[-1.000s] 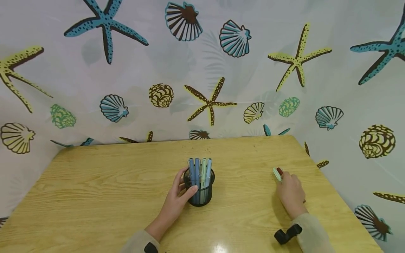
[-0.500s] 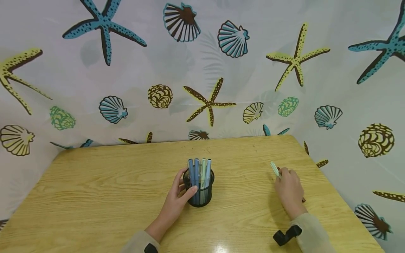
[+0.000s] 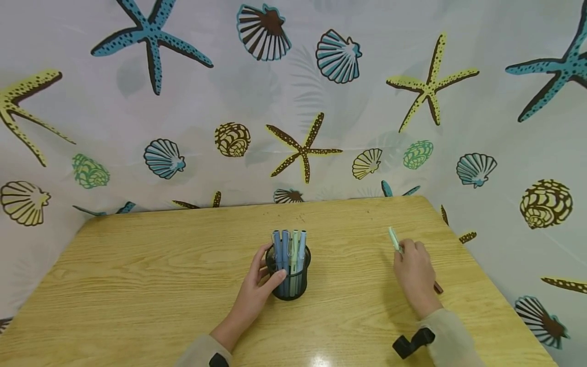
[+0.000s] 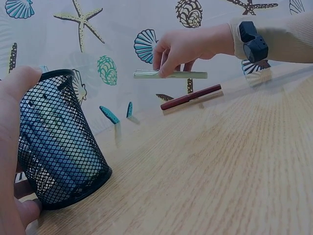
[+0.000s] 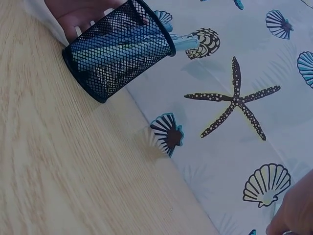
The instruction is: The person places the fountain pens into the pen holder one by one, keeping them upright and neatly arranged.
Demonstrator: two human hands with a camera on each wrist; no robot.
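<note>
On the desk (image 3: pixel 137 265), the left hand (image 3: pixel 257 293) curls around a black mesh cup (image 3: pixel 289 278) of pens, its grip half hidden behind. The right hand (image 3: pixel 415 275) pinches a pale green pen (image 4: pixel 171 74) above a dark red pen (image 4: pixel 190 97), mostly hidden from overhead.

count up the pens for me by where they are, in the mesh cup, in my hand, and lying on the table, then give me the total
In the black mesh cup, gripped by the left hand: 4 pens
Pinched in the right hand: 1 pale green pen
Lying on the table: 1 dark red pen
Total: 6 pens
</note>
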